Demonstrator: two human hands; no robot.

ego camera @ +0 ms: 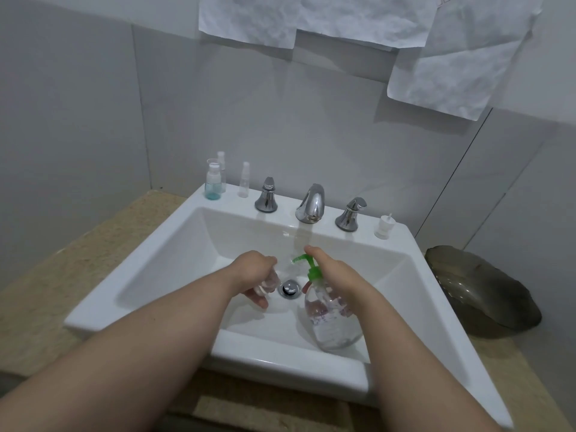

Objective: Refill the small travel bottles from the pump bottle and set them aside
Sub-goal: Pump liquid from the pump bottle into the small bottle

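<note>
**Left hand** [254, 272]: fingers curled round a small clear plastic travel bottle [266, 283]. The bottle is held tilted over the basin, just left of the chrome drain [290, 288]. It is blurred, so whether its neck is open cannot be told.

**Right hand** [336, 275]: wrapped round the neck of a clear round pump bottle [330, 319], with one digit laid over the green pump head [304, 260]. The spout points toward the travel bottle. The pump bottle leans inside the basin, base near the front wall.

**White ceramic sink** [218, 198]: set in a speckled beige desk [46, 260].

**Back rim, left:**
- a travel bottle with blue liquid [213, 182]
- a clear capped bottle [222, 169] just behind it
- a slim clear spray bottle [244, 183] near them

**Back rim, centre:** a chrome faucet [311, 202] between two chrome handles [266, 196].

**Back rim, right:** a small white cap piece [384, 227].

**Desk, right of sink:** a dark glass dish [480, 291].

**Wall:** crumpled white paper sheets [311, 17].
</note>
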